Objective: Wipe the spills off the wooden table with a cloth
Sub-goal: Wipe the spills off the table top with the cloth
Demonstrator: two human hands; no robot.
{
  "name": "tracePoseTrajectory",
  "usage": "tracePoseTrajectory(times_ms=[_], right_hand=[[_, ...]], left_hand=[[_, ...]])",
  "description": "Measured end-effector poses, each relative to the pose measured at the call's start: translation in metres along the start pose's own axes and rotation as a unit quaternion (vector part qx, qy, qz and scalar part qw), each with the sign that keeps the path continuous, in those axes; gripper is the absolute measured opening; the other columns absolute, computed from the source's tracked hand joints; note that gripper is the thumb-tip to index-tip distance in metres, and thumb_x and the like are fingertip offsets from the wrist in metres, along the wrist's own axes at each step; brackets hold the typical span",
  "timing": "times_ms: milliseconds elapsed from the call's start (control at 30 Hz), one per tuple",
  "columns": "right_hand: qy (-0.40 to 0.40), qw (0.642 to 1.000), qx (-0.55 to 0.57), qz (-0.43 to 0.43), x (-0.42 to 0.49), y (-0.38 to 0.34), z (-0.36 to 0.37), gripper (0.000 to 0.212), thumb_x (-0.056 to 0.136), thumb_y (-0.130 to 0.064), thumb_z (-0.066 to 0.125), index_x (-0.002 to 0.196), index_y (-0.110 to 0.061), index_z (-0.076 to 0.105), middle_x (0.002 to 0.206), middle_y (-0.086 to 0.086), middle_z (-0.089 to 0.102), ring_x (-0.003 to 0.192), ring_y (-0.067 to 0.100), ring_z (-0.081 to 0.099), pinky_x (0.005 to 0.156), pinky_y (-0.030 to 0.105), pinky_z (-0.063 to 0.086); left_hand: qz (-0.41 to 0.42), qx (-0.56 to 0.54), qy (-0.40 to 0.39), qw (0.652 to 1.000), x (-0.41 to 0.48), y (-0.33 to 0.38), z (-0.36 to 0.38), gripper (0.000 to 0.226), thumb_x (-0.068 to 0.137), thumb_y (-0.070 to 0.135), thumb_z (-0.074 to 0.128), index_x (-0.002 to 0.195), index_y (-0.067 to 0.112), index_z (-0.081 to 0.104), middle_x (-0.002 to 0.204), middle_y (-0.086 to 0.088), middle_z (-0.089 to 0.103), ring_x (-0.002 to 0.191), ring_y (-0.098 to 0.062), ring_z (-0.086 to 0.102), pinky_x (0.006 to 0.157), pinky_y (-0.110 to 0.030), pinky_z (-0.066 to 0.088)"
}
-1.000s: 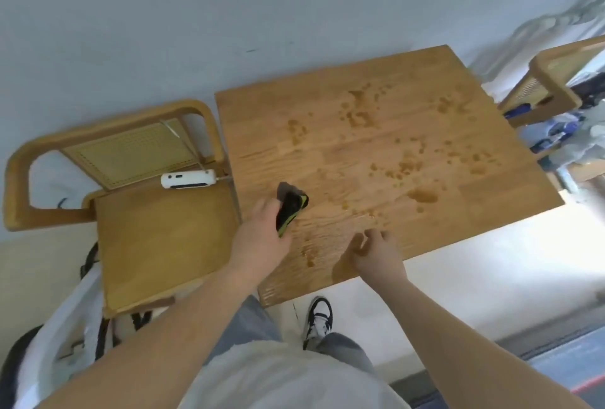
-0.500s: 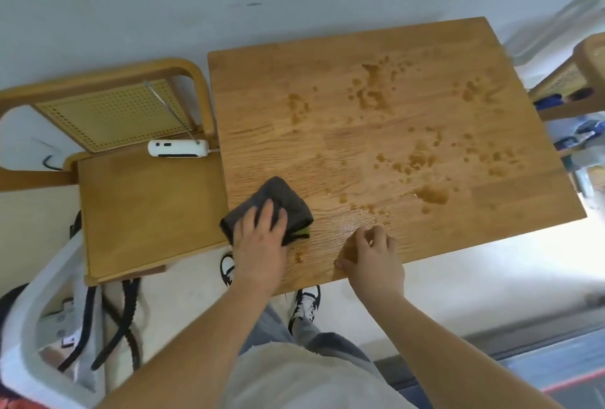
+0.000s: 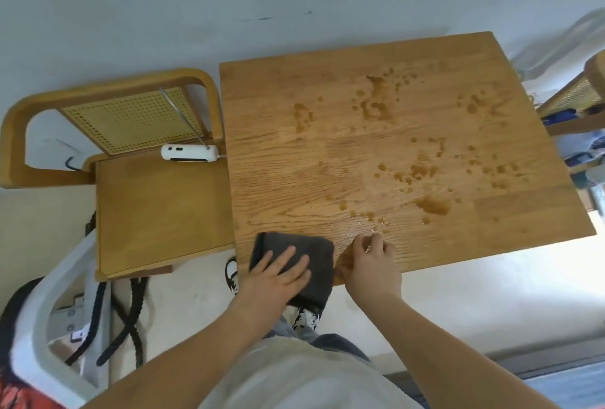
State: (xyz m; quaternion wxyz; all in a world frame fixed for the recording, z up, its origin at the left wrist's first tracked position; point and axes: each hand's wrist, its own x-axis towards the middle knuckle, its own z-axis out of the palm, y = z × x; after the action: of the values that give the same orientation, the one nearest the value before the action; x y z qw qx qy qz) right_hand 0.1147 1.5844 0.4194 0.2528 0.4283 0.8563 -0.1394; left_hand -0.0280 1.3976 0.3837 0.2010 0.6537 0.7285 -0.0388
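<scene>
A square wooden table (image 3: 327,87) carries brown spills (image 3: 376,104) scattered over its middle and right, with a larger puddle (image 3: 432,204) near the front. A dark grey cloth (image 3: 307,251) lies flat on the table's near left corner and hangs over the front edge. My left hand (image 3: 275,277) presses on it with fingers spread. My right hand (image 3: 371,261) rests on the table's front edge just right of the cloth, fingers curled, holding nothing, beside a wet shiny patch (image 3: 360,228).
A wooden chair (image 3: 157,212) stands against the table's left side with a white device (image 3: 189,153) on its seat. Another chair (image 3: 576,97) is at the right edge. White frame and black straps (image 3: 124,320) lie on the floor at lower left.
The cloth went from bunched in my left hand to spread flat, and my left hand has dragged it toward the table's near edge. My right hand stayed at the edge.
</scene>
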Motion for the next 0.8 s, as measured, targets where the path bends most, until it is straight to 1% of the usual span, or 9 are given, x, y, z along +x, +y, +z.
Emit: tracePoseTrajectory(times_ms=[100,200,267,400,467,533,667,733,800], right_hand=[[-0.002,1.0,0.002,0.001,0.004,-0.001,-0.003,0.08,0.096,-0.056,0.057,0.157,-0.016,0.023,0.154,0.015,0.026,0.138,0.036,0.027,0.096,0.038,0.053],[-0.012,1.0,0.0,-0.003,0.004,-0.001,-0.002,0.083,0.097,-0.057,0.056,0.157,-0.013,0.021,0.152,0.016,0.026,0.137,0.036,0.028,0.094,0.037,0.053],[-0.01,1.0,-0.002,-0.003,0.002,0.0,0.001,0.081,0.098,-0.055,0.055,0.158,-0.012,0.02,0.152,0.016,0.025,0.136,0.036,0.028,0.093,0.036,0.054],[0.0,1.0,-0.01,-0.008,-0.001,0.001,0.004,0.079,0.101,-0.054,0.048,0.161,-0.014,0.015,0.159,0.018,0.018,0.141,0.038,0.025,0.101,0.039,0.05],[0.006,1.0,-0.012,-0.012,-0.001,0.0,0.005,0.079,0.102,-0.053,0.047,0.161,-0.014,0.013,0.16,0.018,0.017,0.142,0.039,0.024,0.102,0.039,0.05],[0.012,1.0,-0.004,-0.012,0.0,0.001,0.004,0.08,0.1,-0.056,0.048,0.161,-0.016,0.014,0.16,0.017,0.017,0.143,0.038,0.024,0.101,0.039,0.05],[0.026,0.993,0.114,-0.012,-0.007,0.013,0.007,0.075,0.096,-0.058,0.055,0.158,-0.03,0.023,0.165,0.003,0.014,0.149,0.029,0.016,0.098,0.043,0.053],[0.045,0.984,0.17,-0.015,-0.009,0.027,0.005,0.077,0.095,-0.056,0.06,0.158,-0.03,0.025,0.166,0.001,0.014,0.151,0.026,0.016,0.098,0.045,0.054],[0.061,0.988,0.143,-0.001,-0.004,0.045,0.0,0.081,0.094,-0.057,0.061,0.158,-0.025,0.024,0.164,0.004,0.02,0.15,0.028,0.02,0.101,0.046,0.052]], left_hand=[[0.006,0.027,0.046,0.999,-0.004,-0.044,-0.005,0.083,0.079,0.009,0.077,0.152,0.03,0.044,0.164,0.006,0.034,0.153,-0.021,0.025,0.119,-0.048,0.035],[-0.254,-0.108,0.086,0.957,0.009,-0.055,-0.025,0.075,0.097,0.008,0.056,0.16,0.032,0.024,0.17,0.01,0.012,0.158,-0.018,0.003,0.122,-0.039,0.03],[-0.319,-0.155,0.115,0.928,0.013,-0.028,-0.025,0.074,0.097,0.007,0.055,0.161,0.028,0.025,0.17,0.008,0.013,0.158,-0.023,0.002,0.12,-0.039,0.035],[-0.101,-0.09,0.056,0.989,-0.007,0.014,-0.001,0.091,0.072,0.005,0.082,0.152,0.027,0.045,0.163,0.006,0.035,0.154,-0.026,0.024,0.118,-0.047,0.037],[-0.011,-0.023,0.054,0.998,-0.007,-0.011,-0.003,0.085,0.08,0.005,0.076,0.153,0.031,0.043,0.164,0.008,0.03,0.154,-0.02,0.02,0.121,-0.047,0.031],[-0.08,-0.043,0.036,0.995,0.004,-0.04,-0.014,0.076,0.095,0.003,0.056,0.159,0.033,0.028,0.168,0.012,0.012,0.157,-0.017,0.003,0.127,-0.044,0.015],[-0.326,-0.154,0.125,0.924,0.021,-0.023,-0.027,0.071,0.096,0.005,0.055,0.159,0.027,0.03,0.169,0.006,0.02,0.158,-0.024,0.006,0.124,-0.045,0.026],[-0.299,-0.118,0.086,0.943,0.023,0.014,-0.02,0.073,0.098,0.011,0.054,0.162,0.025,0.021,0.171,0.004,0.011,0.158,-0.029,0.0,0.127,-0.047,0.016],[-0.185,-0.072,0.037,0.979,0.023,0.046,-0.013,0.075,0.101,0.015,0.048,0.163,0.025,0.008,0.17,0.005,-0.006,0.156,-0.029,-0.012,0.126,-0.047,0.003]])
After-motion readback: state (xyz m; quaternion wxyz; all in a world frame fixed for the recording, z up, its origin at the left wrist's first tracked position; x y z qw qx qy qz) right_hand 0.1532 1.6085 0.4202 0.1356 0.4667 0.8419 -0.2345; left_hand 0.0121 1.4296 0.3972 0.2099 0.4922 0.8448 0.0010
